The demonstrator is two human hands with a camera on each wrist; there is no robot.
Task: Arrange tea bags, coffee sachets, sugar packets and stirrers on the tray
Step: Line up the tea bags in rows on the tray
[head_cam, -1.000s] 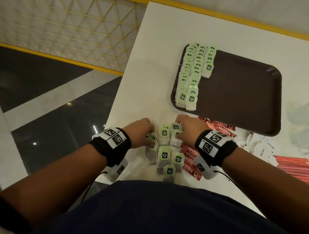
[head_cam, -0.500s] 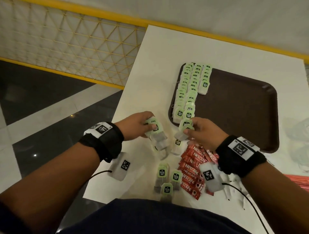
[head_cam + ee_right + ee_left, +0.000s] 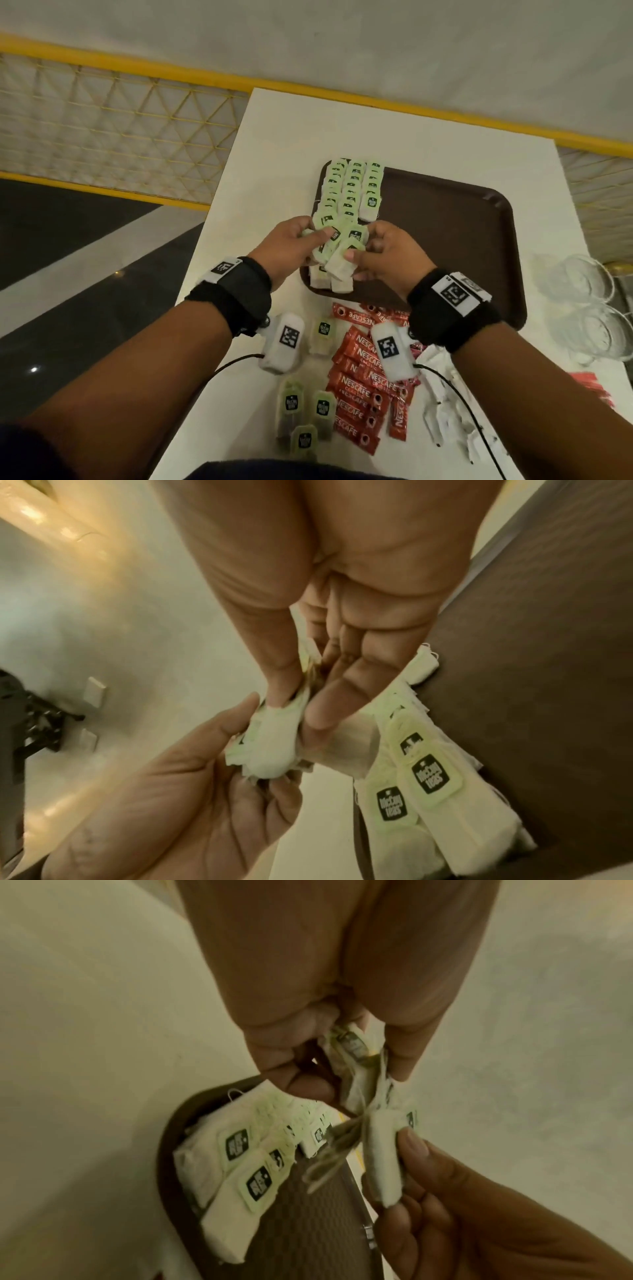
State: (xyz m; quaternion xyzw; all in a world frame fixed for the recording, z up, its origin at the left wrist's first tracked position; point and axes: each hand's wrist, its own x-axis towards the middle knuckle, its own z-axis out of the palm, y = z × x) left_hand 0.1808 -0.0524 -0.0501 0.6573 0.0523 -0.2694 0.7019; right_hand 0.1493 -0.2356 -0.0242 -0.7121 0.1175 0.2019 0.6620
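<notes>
Both hands have come up from the table's near edge to the tray's near left corner, each now carrying tea bags. The left hand [image 3: 291, 245] pinches a small bunch; the right hand [image 3: 383, 257] pinches more bags [image 3: 340, 263] just beside it, over the rows [image 3: 349, 192] already laid along the tray's [image 3: 479, 240] left side. So the next bags are about to extend those rows. Four tea bags [image 3: 301, 411], the coffee sachets [image 3: 363, 387], sugar packets [image 3: 442, 394] and red stirrers [image 3: 589, 387] lie untouched on the table [image 3: 281, 144].
</notes>
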